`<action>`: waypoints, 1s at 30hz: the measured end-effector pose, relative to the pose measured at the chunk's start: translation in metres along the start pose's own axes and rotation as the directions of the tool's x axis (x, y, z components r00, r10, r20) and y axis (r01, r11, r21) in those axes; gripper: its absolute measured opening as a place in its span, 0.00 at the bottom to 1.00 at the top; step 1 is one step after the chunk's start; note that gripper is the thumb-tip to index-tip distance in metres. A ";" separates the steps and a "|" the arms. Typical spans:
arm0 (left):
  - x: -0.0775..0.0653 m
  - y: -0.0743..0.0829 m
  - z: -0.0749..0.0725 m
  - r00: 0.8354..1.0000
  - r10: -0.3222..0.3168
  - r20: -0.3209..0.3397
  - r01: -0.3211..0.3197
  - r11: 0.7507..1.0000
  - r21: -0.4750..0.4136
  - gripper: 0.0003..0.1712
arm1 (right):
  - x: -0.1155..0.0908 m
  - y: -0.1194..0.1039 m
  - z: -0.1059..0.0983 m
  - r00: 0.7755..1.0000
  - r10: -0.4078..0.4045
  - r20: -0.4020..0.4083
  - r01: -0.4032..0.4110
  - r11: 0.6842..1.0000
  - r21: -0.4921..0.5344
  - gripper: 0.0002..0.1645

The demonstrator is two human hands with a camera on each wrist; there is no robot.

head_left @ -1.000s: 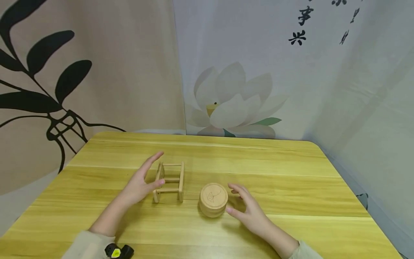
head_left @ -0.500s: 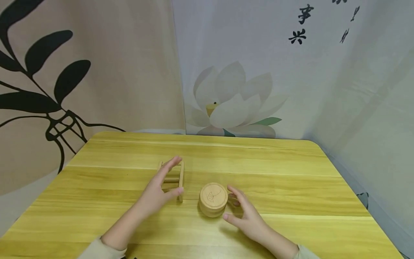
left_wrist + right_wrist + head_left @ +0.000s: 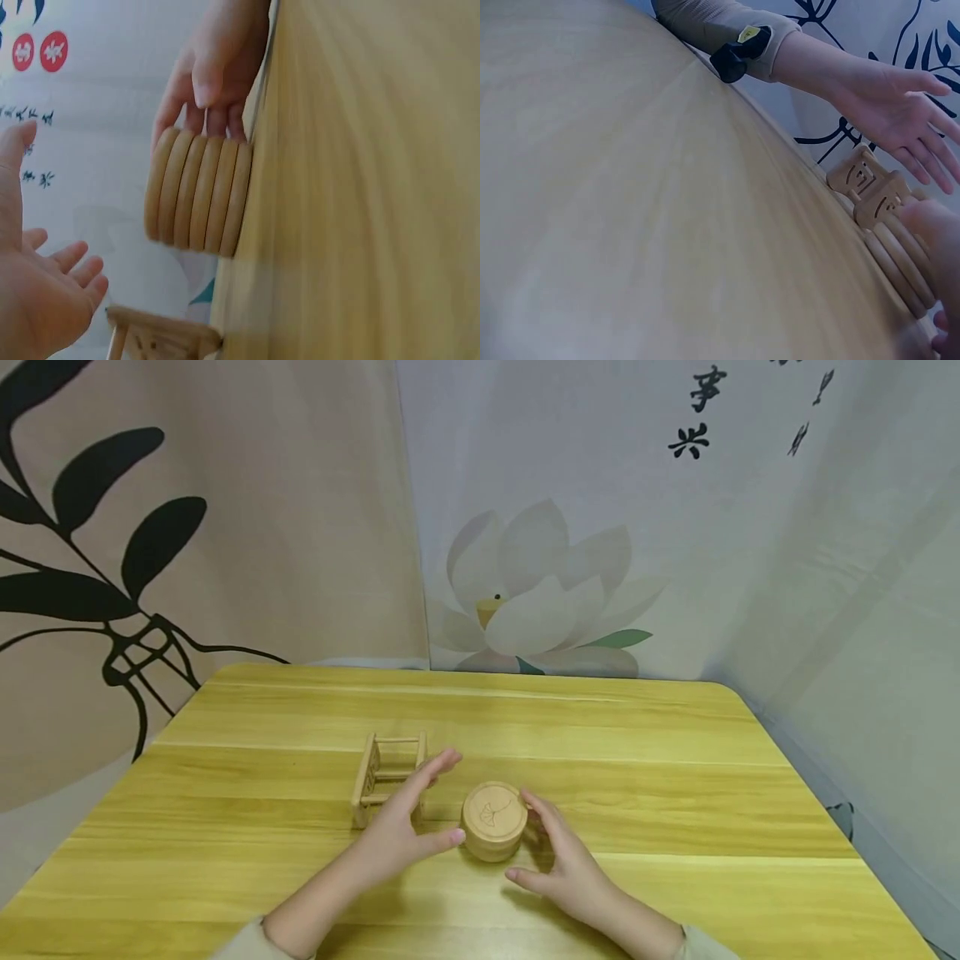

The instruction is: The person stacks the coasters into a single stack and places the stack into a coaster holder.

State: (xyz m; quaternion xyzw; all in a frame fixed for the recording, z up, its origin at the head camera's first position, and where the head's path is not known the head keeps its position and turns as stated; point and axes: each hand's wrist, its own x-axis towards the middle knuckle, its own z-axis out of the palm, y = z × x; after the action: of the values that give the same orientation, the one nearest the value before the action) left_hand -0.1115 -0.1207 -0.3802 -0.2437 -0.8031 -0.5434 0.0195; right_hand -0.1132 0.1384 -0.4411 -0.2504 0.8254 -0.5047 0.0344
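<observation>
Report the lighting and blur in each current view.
Head view: bright, with a soft shadow below the right hand; left wrist view: stack fairly distinct, table grain soft; right wrist view: dimmer and bluish, table grain smeared.

Left hand (image 3: 401,831): held the higher of the two, fingers extended, thumb spread well apart from them. Right hand (image 3: 573,872): fingers slightly bent, thumb clear of the index finger. Palms face one another. Left forearm (image 3: 322,893) and right forearm (image 3: 648,922) reach forward, converging inward.
</observation>
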 end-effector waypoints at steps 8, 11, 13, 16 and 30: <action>0.002 -0.002 0.017 0.992 -0.120 0.041 0.121 0.992 -0.037 0.55 | 0.003 0.006 0.000 0.998 -0.054 -0.021 0.053 0.997 -0.060 0.58; 0.004 -0.004 0.023 0.988 -0.151 0.042 0.153 0.987 -0.040 0.55 | 0.005 0.007 0.000 0.997 -0.070 -0.023 0.069 0.996 -0.054 0.58; 0.005 -0.006 0.027 0.987 -0.156 0.041 0.157 0.987 -0.043 0.55 | 0.007 0.008 -0.001 0.996 -0.083 -0.021 0.081 0.995 -0.057 0.57; 0.006 -0.010 0.033 0.986 -0.159 0.047 0.162 0.985 -0.057 0.55 | 0.010 0.010 -0.001 0.995 -0.095 -0.004 0.094 0.993 -0.076 0.57; 0.008 -0.029 0.048 0.979 -0.181 0.095 0.194 0.971 -0.144 0.53 | 0.021 0.013 -0.006 0.990 -0.116 0.081 0.126 0.983 -0.135 0.57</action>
State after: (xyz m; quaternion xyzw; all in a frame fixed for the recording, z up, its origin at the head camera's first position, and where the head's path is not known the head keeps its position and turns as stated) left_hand -0.1189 -0.0836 -0.4228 -0.1893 -0.7789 -0.5921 -0.0832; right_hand -0.1380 0.1387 -0.4456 -0.3202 0.8403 -0.4372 0.0160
